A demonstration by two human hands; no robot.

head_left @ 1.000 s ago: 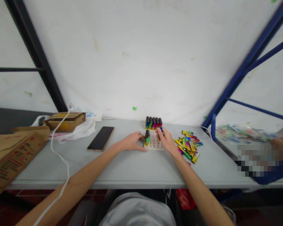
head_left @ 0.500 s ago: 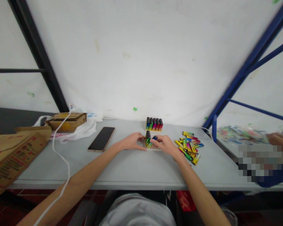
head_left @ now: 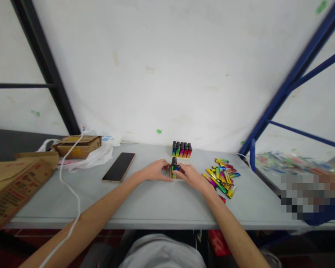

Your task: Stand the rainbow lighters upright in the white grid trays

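Several lighters (head_left: 174, 162) with black tops stand upright in a row at the left side of a small, pale tray (head_left: 178, 179). My left hand (head_left: 157, 171) is curved round the tray's left end, its thumb low at the near corner and its fingers at the far one. Between the fingertips of my right hand (head_left: 192, 175) is a blue-topped lighter (head_left: 177, 168), held against the standing row. My right fingers hide much of the tray. Just behind it, a full block of upright multicoloured lighters (head_left: 181, 149) stands near the wall.
Loose shiny lighters (head_left: 222, 176) lie heaped to the right. A phone (head_left: 118, 167) lies at left, near a white plastic bag (head_left: 96, 158), cardboard boxes (head_left: 78, 146) and a hanging white cable (head_left: 72, 190). Blue frame bars (head_left: 279, 100) rise at right, with plastic packets (head_left: 284, 162) beyond.
My right hand has moved slightly left, bringing the tilted lighter up to the standing row. My left hand stays at the tray. The co-worker's hand at far right has shifted.
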